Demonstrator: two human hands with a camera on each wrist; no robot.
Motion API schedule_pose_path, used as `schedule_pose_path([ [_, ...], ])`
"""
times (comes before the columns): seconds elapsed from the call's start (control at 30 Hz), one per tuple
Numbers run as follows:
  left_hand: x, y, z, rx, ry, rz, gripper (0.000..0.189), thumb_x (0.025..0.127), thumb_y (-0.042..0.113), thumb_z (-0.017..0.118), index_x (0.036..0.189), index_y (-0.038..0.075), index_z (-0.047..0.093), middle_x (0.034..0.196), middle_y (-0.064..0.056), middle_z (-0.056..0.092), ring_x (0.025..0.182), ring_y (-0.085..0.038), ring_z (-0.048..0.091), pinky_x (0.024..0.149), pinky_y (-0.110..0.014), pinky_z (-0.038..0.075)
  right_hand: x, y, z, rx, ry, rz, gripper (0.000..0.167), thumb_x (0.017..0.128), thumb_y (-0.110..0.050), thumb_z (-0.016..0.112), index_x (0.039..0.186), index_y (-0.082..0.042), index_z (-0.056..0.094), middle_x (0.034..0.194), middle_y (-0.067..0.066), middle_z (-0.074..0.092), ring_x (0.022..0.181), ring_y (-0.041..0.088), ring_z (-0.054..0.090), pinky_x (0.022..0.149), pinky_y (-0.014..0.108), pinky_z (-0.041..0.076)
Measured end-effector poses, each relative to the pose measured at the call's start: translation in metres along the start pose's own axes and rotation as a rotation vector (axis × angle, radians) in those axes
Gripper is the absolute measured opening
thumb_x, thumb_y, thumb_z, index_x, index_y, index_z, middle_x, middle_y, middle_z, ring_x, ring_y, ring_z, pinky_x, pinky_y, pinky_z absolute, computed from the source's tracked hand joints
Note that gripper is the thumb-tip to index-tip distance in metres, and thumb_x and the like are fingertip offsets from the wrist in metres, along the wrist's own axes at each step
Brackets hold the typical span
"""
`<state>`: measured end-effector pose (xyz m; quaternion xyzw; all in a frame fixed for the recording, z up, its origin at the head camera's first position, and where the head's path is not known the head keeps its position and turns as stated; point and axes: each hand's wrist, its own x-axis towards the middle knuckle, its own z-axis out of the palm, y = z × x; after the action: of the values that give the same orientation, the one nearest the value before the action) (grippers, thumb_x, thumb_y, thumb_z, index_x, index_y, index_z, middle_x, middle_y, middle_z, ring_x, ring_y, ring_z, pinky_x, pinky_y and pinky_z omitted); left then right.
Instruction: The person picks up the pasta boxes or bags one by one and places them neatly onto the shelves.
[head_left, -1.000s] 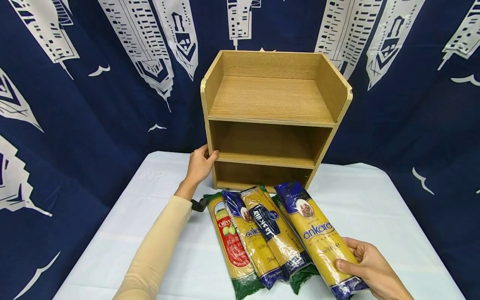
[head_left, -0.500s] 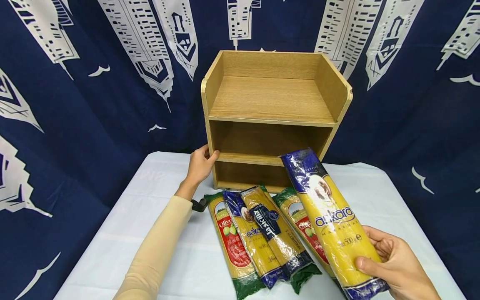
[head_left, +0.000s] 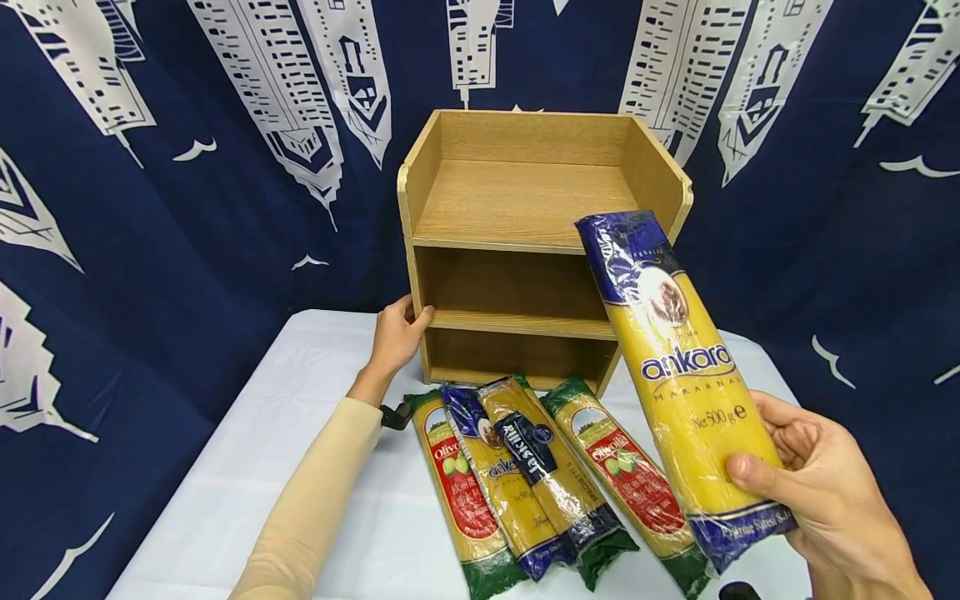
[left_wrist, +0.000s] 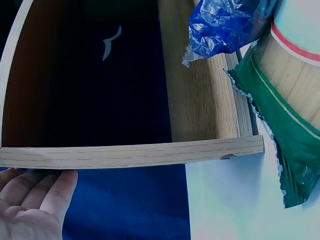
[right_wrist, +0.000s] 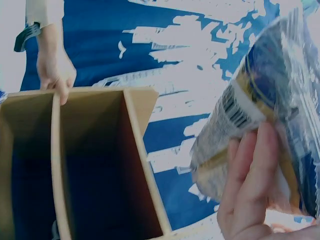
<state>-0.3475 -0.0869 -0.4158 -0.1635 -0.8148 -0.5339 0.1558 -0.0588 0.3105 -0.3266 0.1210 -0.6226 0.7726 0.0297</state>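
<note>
Holding: right hand [head_left: 828, 483] grips one yellow ankara packet [head_left: 686, 375] near its lower end, tilted, before the wooden shelf unit [head_left: 517, 200]. Left hand [head_left: 397, 337]: thumb and fingers about the unit's left side. Other packets [head_left: 551, 467]: fanned on white table [head_left: 273, 408]. Step — apparently a carry; next move calls for steadying the unsupported end.

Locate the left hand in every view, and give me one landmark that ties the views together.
Head: left of centre, the left hand grips the side panel of the wooden shelf.
Left wrist: bottom-left corner, the left hand is partly cut off, just below the side panel's edge.
Right wrist: upper left, the left hand is below a pale sleeve.
Shared landmark: the wooden shelf, visible in all three.
</note>
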Motion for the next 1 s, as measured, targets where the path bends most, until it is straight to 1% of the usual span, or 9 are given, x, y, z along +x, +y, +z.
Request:
schedule_pose_path([
  [0.07,0.000,-0.001,0.000,-0.005,0.001,0.000,0.033,0.101,0.019,0.064,0.124,-0.004,0.066,0.111,-0.021,0.073,0.102,-0.029,0.071,0.084,-0.045,0.057,0.008,-0.004,0.007,0.017,0.013,-0.032,0.048,0.093,0.018,0.058,0.137,0.000,0.060,0.113,0.023,0.072,0.089,0.031,0.075,0.070,0.041,0.059],
  [0.13,0.000,-0.002,0.000,0.004,0.003,0.006,0.032,0.101,0.019,0.064,0.122,-0.004,0.067,0.109,-0.020,0.074,0.100,-0.029,0.071,0.083,-0.045,0.057,0.015,-0.008,0.013,0.018,0.043,-0.046,0.047,0.092,0.019,0.059,0.135,0.000,0.062,0.111,0.022,0.073,0.088,0.031,0.075,0.070,0.041,0.059],
  [0.23,0.000,-0.003,0.000,0.022,0.011,0.017,0.028,0.100,0.018,0.064,0.118,-0.003,0.069,0.104,-0.019,0.075,0.096,-0.029,0.072,0.080,-0.045,0.057,0.027,-0.012,0.020,0.023,0.068,-0.057,0.044,0.091,0.020,0.058,0.131,0.001,0.064,0.108,0.021,0.074,0.086,0.030,0.075,0.070,0.040,0.058],
  [0.3,0.000,-0.002,-0.001,0.034,0.016,0.022,0.026,0.100,0.018,0.064,0.115,-0.003,0.070,0.101,-0.018,0.075,0.093,-0.029,0.073,0.077,-0.045,0.057,0.034,-0.014,0.022,0.029,0.065,-0.059,0.042,0.092,0.020,0.057,0.129,0.002,0.065,0.106,0.021,0.074,0.085,0.029,0.075,0.069,0.040,0.059],
  [0.47,0.001,-0.002,-0.001,0.051,0.016,0.029,0.026,0.100,0.018,0.064,0.114,-0.003,0.070,0.100,-0.018,0.075,0.091,-0.028,0.072,0.075,-0.044,0.057,0.048,-0.018,0.023,0.042,0.050,-0.044,0.038,0.094,0.019,0.054,0.127,0.002,0.064,0.104,0.021,0.074,0.082,0.029,0.076,0.067,0.038,0.059],
  [0.63,0.002,-0.001,-0.001,0.076,0.014,0.036,0.027,0.102,0.019,0.062,0.114,-0.003,0.069,0.099,-0.018,0.075,0.089,-0.028,0.072,0.073,-0.044,0.056,0.061,-0.021,0.028,0.058,0.059,-0.027,0.034,0.095,0.017,0.055,0.123,0.001,0.065,0.103,0.020,0.075,0.082,0.028,0.076,0.066,0.037,0.059],
  [0.8,0.000,0.001,-0.001,0.079,0.004,0.017,0.028,0.102,0.020,0.062,0.117,-0.003,0.068,0.103,-0.019,0.075,0.093,-0.029,0.072,0.077,-0.045,0.057,0.074,-0.023,0.029,0.098,0.072,0.009,0.030,0.096,0.014,0.057,0.120,-0.001,0.067,0.103,0.019,0.075,0.083,0.030,0.076,0.066,0.038,0.059],
  [1.0,-0.001,0.004,-0.002,0.076,0.001,0.010,0.030,0.101,0.020,0.062,0.119,-0.004,0.067,0.105,-0.020,0.074,0.096,-0.030,0.072,0.080,-0.046,0.058,0.081,-0.024,0.030,0.119,0.108,0.040,0.028,0.095,0.013,0.059,0.116,-0.003,0.069,0.102,0.017,0.076,0.083,0.028,0.076,0.066,0.037,0.059],
])
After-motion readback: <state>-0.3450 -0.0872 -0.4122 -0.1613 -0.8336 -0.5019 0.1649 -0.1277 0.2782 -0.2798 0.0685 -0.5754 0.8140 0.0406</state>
